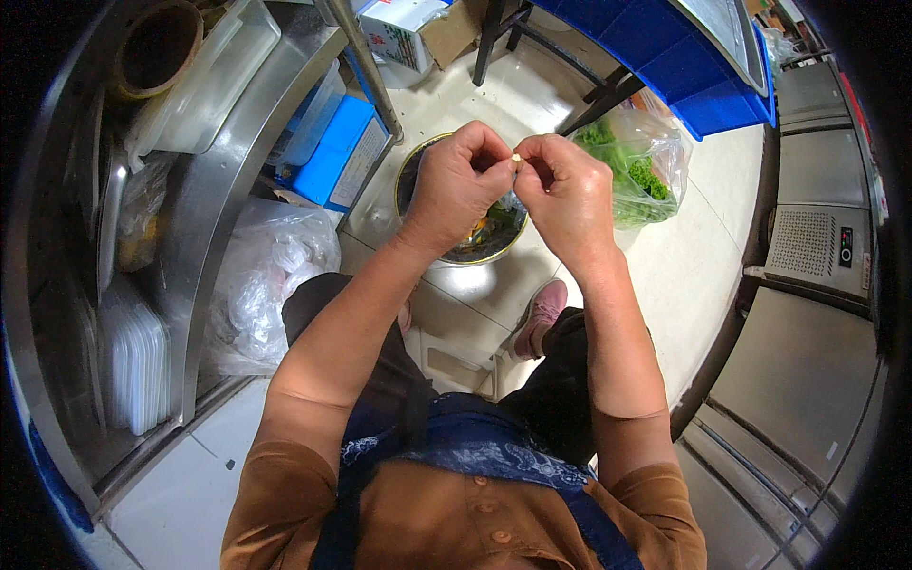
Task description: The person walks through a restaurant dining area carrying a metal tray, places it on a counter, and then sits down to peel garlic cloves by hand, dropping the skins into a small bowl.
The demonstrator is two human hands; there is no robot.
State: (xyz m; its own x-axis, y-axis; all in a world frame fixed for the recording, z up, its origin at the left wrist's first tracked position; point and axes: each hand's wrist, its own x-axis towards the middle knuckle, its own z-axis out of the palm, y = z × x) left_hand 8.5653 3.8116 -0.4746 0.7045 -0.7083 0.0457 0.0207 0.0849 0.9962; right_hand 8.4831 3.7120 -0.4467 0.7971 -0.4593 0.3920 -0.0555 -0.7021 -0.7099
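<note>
A tiny pale piece of food (516, 157) is pinched at the fingertips, where my two hands meet. The thumb and forefinger of my left hand (459, 182) press on it from one side. From the other side, the thumb and bent forefinger of my right hand (570, 192) close on it. Below them on the floor stands a round bin (504, 244) with a dark lining and a yellow rim. My left hand and wrist hide much of its opening. Mixed scraps (476, 232) show inside, too small to name.
A clear bag of leafy greens (648, 182) sits right of the bin, near a blue crate (712, 107). At left are a steel shelf (246, 135), a blue box (338, 153) and a filled plastic bag (267, 263). Steel cabinets (791, 349) line the right.
</note>
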